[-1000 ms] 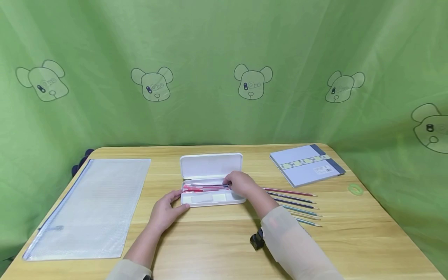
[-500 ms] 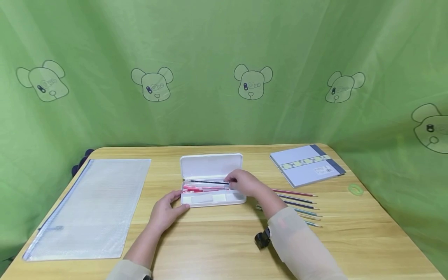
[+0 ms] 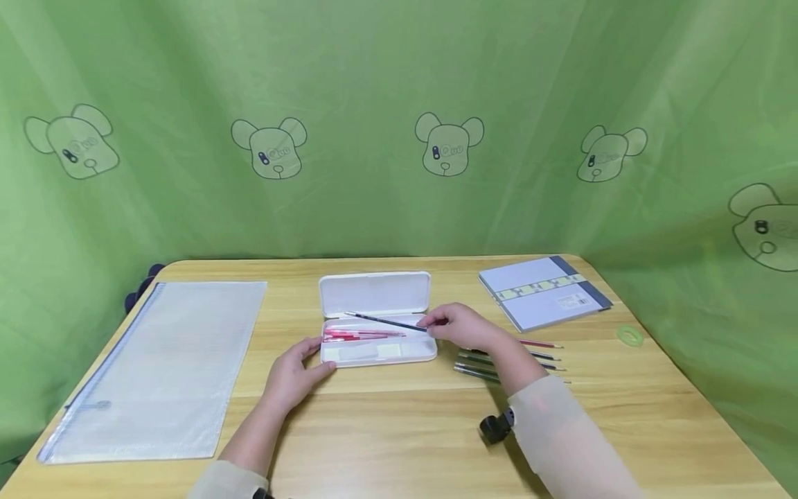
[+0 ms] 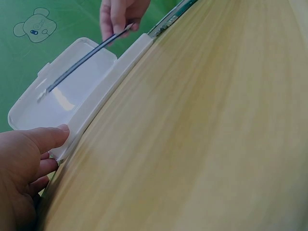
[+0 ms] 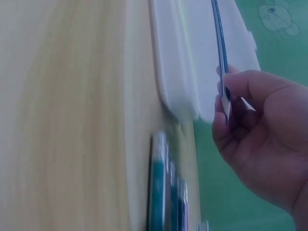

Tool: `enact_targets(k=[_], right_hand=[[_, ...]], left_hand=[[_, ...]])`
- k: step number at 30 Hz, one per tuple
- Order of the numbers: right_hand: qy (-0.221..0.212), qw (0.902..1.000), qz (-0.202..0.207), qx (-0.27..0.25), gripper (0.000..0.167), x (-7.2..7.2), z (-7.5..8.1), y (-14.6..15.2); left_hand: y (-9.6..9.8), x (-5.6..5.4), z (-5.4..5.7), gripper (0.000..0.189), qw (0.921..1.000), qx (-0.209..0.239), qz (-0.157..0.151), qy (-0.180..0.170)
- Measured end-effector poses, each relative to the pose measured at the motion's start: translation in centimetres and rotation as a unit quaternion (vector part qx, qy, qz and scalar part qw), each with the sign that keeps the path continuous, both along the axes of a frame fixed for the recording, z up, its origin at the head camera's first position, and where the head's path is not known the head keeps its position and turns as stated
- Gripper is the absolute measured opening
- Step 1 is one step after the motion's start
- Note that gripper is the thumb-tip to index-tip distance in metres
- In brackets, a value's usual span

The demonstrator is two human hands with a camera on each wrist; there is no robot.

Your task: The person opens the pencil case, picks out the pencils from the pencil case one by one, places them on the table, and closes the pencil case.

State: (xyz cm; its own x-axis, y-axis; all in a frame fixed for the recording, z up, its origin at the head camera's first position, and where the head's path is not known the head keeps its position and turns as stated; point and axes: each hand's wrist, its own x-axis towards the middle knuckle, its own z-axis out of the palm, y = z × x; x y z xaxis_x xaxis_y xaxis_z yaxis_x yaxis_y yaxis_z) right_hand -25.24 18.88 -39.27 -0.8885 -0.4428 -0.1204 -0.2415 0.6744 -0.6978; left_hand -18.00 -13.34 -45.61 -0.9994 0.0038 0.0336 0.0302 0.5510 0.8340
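Note:
A white pencil case [image 3: 375, 294] lies with its lid raised at the middle of the table. My left hand [image 3: 291, 376] holds its left end, thumb on the front rim and fingers at the side, as the left wrist view [image 4: 21, 166] also shows. My right hand [image 3: 464, 327] pinches a dark pencil [image 3: 386, 321] near its sharpened tip. The pencil slants over the case, its blunt end up and to the left; in the right wrist view the tip points toward the palm. Red pens [image 3: 361, 336] lie in the case's back compartment, and pale pieces [image 3: 360, 353] in the front one.
Several pencils [image 3: 479, 357] lie to the right of the case, partly hidden by my right forearm. Notebooks [image 3: 539, 294] with a patterned band lie at the back right, near a green ring [image 3: 630, 336]. A translucent zip pouch [image 3: 162, 367] covers the table's left.
My right hand has moved right and lifted the dark pencil from inside the case; its blunt end now tilts up. The left hand still holds the case's left end.

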Motion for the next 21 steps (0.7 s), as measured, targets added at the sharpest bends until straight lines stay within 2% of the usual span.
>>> enact_targets(k=[9,21], right_hand=[[0.022,0.9997,-0.008,0.010,0.024,1.9,0.2,4.8],[0.027,0.9985,-0.034,0.034,0.020,6.2,0.3,10.1]], left_hand=[[-0.1,0.0,0.1,0.058,1.0000,0.001,-0.005,-0.004],[0.0,0.0,0.1,0.058,0.9999,0.005,-0.006,-0.009]])
